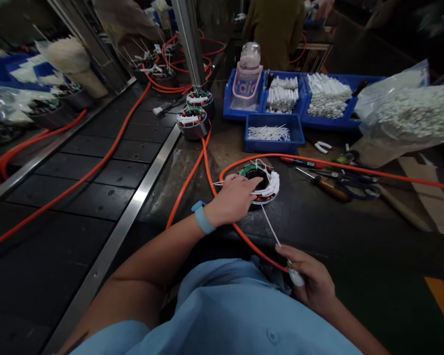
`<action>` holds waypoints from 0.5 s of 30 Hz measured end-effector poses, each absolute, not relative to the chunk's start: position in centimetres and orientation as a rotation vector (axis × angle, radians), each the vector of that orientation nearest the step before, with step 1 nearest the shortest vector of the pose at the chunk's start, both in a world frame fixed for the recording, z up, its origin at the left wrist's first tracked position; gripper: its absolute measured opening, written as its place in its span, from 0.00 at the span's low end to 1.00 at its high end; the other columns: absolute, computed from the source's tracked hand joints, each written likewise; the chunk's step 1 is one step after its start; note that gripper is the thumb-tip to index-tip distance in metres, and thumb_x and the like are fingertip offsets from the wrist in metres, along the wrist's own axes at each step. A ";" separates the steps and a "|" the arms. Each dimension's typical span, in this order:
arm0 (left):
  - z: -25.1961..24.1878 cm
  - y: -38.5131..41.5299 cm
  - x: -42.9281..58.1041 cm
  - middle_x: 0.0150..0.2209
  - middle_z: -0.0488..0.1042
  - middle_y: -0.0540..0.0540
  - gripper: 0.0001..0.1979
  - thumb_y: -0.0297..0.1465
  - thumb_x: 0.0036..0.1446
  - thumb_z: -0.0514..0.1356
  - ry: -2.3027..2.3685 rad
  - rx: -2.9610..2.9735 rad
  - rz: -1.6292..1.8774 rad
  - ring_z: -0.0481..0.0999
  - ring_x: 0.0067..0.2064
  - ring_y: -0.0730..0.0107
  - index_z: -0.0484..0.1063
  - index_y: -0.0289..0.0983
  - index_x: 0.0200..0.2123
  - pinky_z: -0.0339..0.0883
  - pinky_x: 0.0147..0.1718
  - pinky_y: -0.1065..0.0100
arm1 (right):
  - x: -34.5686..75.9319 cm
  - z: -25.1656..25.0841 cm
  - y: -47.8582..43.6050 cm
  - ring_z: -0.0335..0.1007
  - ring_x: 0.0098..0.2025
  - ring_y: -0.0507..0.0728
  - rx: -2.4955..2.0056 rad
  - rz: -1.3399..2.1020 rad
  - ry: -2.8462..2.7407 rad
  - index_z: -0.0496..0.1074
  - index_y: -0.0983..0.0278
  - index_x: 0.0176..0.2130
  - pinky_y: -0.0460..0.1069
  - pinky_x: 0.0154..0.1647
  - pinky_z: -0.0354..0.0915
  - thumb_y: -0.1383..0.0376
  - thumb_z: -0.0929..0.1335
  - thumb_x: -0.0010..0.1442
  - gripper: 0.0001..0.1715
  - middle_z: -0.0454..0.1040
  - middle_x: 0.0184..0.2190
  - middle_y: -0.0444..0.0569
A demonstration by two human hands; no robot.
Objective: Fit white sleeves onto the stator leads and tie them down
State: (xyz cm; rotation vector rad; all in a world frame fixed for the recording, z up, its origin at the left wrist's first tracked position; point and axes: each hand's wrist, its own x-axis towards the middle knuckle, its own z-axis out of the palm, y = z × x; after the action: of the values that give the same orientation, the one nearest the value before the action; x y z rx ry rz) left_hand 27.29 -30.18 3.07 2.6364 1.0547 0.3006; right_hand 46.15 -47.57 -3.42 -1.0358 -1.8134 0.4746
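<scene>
A ring-shaped motor stator [270,195] lies on the dark bench in front of me, with white sleeves and ties and green wires around its top. My left hand [237,198] is on its left side, fingers bent over the rim and the winding. From the stator's near side a thin white cable tie [271,224] slants down to my right hand [311,276], which is closed on its lower end. Something whitish [296,277] shows at the right fingers; I cannot make out what it is. An orange hose [251,245] passes under my left wrist and ends near the right hand.
A blue tray [274,146] of cable ties stands behind the stator, backed by blue bins [303,107] of white sleeves and a bottle [247,81]. Right lie a screwdriver [331,189] and other tools. Left are two more stators [193,129] and a metal rail [140,195].
</scene>
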 end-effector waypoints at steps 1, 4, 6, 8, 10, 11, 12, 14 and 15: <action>3.0 -30.1 27.3 0.47 0.71 0.43 0.21 0.29 0.60 0.52 1.050 2.646 0.287 0.68 0.49 0.63 0.58 0.37 0.57 0.53 0.52 0.58 | 46.0 -3.3 -47.5 0.73 0.47 0.61 -1.029 0.469 -1.810 0.64 0.61 0.39 0.56 0.43 0.73 0.73 0.64 0.55 0.11 0.76 0.44 0.55; 2.9 -30.1 27.2 0.46 0.71 0.42 0.22 0.29 0.61 0.52 1.038 2.672 0.259 0.67 0.49 0.62 0.56 0.37 0.58 0.53 0.52 0.57 | 45.7 -2.9 -47.5 0.73 0.48 0.61 -1.000 0.451 -1.813 0.64 0.61 0.39 0.57 0.43 0.73 0.75 0.64 0.55 0.12 0.76 0.44 0.54; 2.9 -30.1 27.3 0.46 0.71 0.42 0.22 0.28 0.61 0.51 1.030 2.683 0.251 0.68 0.48 0.61 0.55 0.36 0.59 0.52 0.52 0.58 | 45.5 -2.6 -47.6 0.72 0.48 0.61 -0.980 0.431 -1.837 0.64 0.61 0.40 0.57 0.43 0.73 0.75 0.63 0.56 0.12 0.76 0.45 0.54; 3.0 -30.1 27.3 0.46 0.71 0.42 0.22 0.28 0.61 0.51 1.028 2.691 0.248 0.68 0.48 0.61 0.55 0.35 0.59 0.52 0.51 0.58 | 45.3 -2.4 -47.6 0.72 0.49 0.61 -0.957 0.407 -1.865 0.64 0.61 0.40 0.58 0.44 0.73 0.74 0.63 0.57 0.12 0.75 0.46 0.54; 3.0 -30.1 27.4 0.46 0.71 0.41 0.23 0.29 0.61 0.51 1.036 2.700 0.250 0.68 0.47 0.61 0.55 0.35 0.59 0.53 0.51 0.59 | 45.1 -2.3 -47.5 0.71 0.50 0.61 -0.944 0.375 -1.887 0.63 0.61 0.40 0.58 0.44 0.73 0.73 0.62 0.57 0.10 0.75 0.46 0.54; 3.0 -30.2 27.4 0.46 0.71 0.41 0.23 0.29 0.61 0.51 1.041 2.705 0.248 0.68 0.47 0.61 0.54 0.35 0.59 0.53 0.51 0.59 | 45.1 -2.3 -47.4 0.71 0.50 0.61 -0.946 0.357 -1.894 0.63 0.61 0.39 0.58 0.44 0.73 0.73 0.62 0.57 0.10 0.75 0.46 0.55; 3.0 -30.2 27.4 0.47 0.70 0.41 0.23 0.29 0.61 0.51 1.047 2.709 0.243 0.67 0.48 0.61 0.54 0.34 0.59 0.52 0.51 0.58 | 45.0 -2.3 -47.3 0.71 0.50 0.60 -0.949 0.340 -1.901 0.63 0.61 0.39 0.57 0.44 0.73 0.73 0.62 0.57 0.10 0.75 0.46 0.55; 3.1 -30.2 27.4 0.47 0.70 0.40 0.23 0.29 0.62 0.51 1.051 2.716 0.223 0.67 0.49 0.60 0.53 0.34 0.60 0.52 0.51 0.58 | 44.9 -2.3 -47.2 0.71 0.50 0.60 -0.950 0.318 -1.908 0.64 0.62 0.39 0.57 0.43 0.73 0.74 0.61 0.57 0.10 0.75 0.46 0.56; 3.1 -30.3 27.4 0.47 0.70 0.40 0.23 0.29 0.62 0.50 1.050 2.719 0.216 0.67 0.49 0.60 0.52 0.33 0.60 0.52 0.51 0.58 | 44.9 -2.3 -47.2 0.71 0.50 0.60 -0.945 0.314 -1.912 0.64 0.62 0.39 0.57 0.43 0.73 0.74 0.61 0.57 0.10 0.75 0.46 0.56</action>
State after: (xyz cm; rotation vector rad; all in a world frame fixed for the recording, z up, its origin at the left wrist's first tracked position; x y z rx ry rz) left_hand 27.39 -30.26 3.09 2.7188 1.0502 0.2157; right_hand 44.91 -47.19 -2.29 -0.9451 -1.9124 0.3137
